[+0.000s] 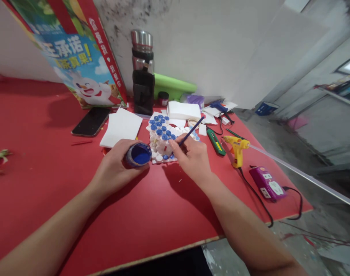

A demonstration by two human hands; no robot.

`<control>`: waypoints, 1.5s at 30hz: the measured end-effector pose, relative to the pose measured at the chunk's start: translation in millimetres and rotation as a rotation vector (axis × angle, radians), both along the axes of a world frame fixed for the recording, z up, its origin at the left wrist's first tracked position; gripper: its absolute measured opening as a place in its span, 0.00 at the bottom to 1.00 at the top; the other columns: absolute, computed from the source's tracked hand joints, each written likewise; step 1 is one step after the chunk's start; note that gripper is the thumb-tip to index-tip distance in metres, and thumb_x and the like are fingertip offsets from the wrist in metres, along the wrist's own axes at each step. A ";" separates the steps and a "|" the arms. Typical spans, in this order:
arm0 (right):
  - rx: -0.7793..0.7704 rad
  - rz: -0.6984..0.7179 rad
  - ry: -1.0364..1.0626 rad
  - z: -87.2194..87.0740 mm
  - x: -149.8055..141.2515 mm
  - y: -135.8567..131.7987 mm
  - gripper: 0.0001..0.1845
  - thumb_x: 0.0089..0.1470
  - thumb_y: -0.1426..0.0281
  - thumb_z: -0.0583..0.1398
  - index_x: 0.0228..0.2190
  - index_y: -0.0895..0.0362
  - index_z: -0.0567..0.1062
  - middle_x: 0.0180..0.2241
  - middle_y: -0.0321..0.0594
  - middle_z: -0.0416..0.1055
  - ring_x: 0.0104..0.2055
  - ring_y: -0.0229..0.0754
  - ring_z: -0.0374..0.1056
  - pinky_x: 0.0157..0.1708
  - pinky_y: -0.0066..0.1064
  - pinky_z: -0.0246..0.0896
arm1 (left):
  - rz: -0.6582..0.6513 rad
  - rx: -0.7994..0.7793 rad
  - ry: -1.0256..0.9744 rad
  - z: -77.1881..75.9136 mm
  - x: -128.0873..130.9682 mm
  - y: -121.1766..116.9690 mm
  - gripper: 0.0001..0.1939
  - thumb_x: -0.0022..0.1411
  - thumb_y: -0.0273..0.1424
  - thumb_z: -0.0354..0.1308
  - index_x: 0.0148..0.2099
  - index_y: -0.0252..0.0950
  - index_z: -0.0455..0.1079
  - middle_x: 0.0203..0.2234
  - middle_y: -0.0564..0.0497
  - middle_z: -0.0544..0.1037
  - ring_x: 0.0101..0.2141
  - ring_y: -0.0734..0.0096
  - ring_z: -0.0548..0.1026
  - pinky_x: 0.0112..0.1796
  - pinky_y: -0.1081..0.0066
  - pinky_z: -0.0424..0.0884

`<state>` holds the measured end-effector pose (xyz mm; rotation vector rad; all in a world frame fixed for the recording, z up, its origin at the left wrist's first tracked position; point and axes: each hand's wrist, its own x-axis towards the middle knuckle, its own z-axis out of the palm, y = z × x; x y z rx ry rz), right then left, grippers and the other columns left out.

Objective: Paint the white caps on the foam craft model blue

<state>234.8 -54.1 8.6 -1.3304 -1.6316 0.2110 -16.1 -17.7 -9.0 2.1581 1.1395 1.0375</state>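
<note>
My left hand is wrapped round a small jar of blue paint, tilted so that its open mouth faces me. My right hand pinches a thin dark blue paintbrush, its handle end pointing up and right. The brush tip is hidden behind my fingers. Just beyond both hands stands a white craft piece covered with small round caps. Several caps at its upper left are painted blue, others are white or pale blue. My right hand is over the right part of this piece; whether it touches it I cannot tell.
Right of the piece lie a green utility knife, a yellow glue gun with a long glue stick, and a purple power socket with cords. Behind are white sheets, a phone, a dark bottle and a printed bag.
</note>
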 end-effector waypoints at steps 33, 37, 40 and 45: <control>0.045 0.054 0.172 -12.4 2.9 5.1 0.17 0.70 0.55 0.66 0.33 0.53 0.76 0.21 0.31 0.74 0.20 0.35 0.67 0.24 0.30 0.61 | 0.070 0.020 -0.020 -0.9 -1.8 7.4 0.24 0.62 0.41 0.72 0.57 0.40 0.76 0.53 0.43 0.82 0.55 0.47 0.82 0.59 0.50 0.79; 0.046 0.070 0.155 -6.0 -0.1 2.3 0.19 0.71 0.54 0.65 0.33 0.52 0.76 0.22 0.32 0.76 0.20 0.35 0.69 0.25 0.30 0.63 | 0.075 0.039 -0.024 -0.6 -5.8 7.4 0.25 0.62 0.42 0.72 0.57 0.41 0.75 0.54 0.43 0.82 0.56 0.47 0.82 0.59 0.50 0.79; 0.121 0.063 0.213 5.7 3.1 -5.2 0.19 0.73 0.52 0.64 0.34 0.52 0.75 0.23 0.33 0.77 0.20 0.36 0.71 0.24 0.30 0.65 | 0.091 0.048 -0.052 -0.8 -8.8 6.5 0.26 0.62 0.43 0.73 0.58 0.42 0.74 0.55 0.44 0.82 0.57 0.47 0.81 0.60 0.49 0.79; 0.314 0.042 0.346 23.2 13.9 -17.1 0.16 0.77 0.54 0.62 0.38 0.49 0.77 0.25 0.31 0.79 0.18 0.34 0.71 0.20 0.31 0.65 | 0.056 0.044 -0.067 0.6 -6.5 1.7 0.26 0.62 0.43 0.74 0.59 0.42 0.74 0.55 0.44 0.83 0.56 0.47 0.82 0.59 0.50 0.80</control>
